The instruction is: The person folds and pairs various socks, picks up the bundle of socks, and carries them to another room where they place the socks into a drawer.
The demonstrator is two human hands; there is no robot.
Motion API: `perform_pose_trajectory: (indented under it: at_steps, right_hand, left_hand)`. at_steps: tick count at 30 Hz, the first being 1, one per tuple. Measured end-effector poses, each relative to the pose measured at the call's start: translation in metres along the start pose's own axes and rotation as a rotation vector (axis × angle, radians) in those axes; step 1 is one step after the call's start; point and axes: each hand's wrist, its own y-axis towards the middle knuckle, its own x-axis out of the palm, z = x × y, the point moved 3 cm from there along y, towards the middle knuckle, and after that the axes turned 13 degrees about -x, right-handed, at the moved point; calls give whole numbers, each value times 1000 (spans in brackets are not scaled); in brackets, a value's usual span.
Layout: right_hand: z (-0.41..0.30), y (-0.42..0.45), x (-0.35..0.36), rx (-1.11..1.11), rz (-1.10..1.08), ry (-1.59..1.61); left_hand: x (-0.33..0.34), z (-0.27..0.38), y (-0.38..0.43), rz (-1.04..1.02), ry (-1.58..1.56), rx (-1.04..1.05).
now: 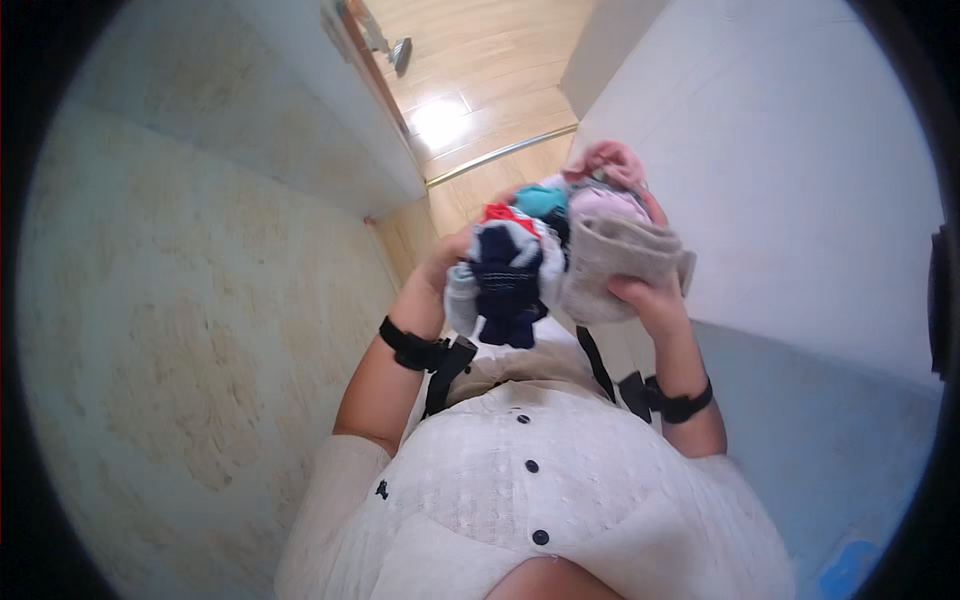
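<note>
Both of my hands carry a pile of small folded fabric pieces, apparently socks, in front of my body. On the left side, my left hand [448, 255] is closed around a navy bundle [508, 281] with pale grey cloth [462, 296] beside it. Red cloth [506, 217] and a teal piece [541, 200] lie just behind. My right hand [651, 296] grips a folded beige knit piece [619, 255], thumb across its near face. Beyond that sit a lilac piece [606, 204] and a pink roll [611, 161]. Parts of my fingers are hidden by the cloth.
A mottled, patterned wall [187, 322] stands close on the left, a white surface [765, 165] on the right. Ahead, a metal threshold strip [502, 156] crosses the wood-look floor [502, 67]. A door handle [402, 56] juts out at the upper left. Something blue [851, 571] shows at lower right.
</note>
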Motion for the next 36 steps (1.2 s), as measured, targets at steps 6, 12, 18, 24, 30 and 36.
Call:
perform_pose_trajectory:
  at_steps: [6,12,18,24,30,36]
  right_hand:
    - [0,-54,-47,5,268,18]
    - [43,-122,-150,125,578,-19]
    - [59,-131,-190,85,783,-122]
    - [79,-77,-170,77,1014,-135]
    - [98,61,-126,40,1187,-159]
    - [94,296,-96,-4,1122,-95]
  left_hand:
    - [-8,-20,66,-101,108,-325]
    - [-5,-44,177,-256,21,-735]
    - [-21,-65,258,-394,28,-1082]
    - [-58,-68,302,-549,38,-1352]
    - [-111,35,359,-714,-10,-1469]
    - [-179,296,450,-648,-22,-973]
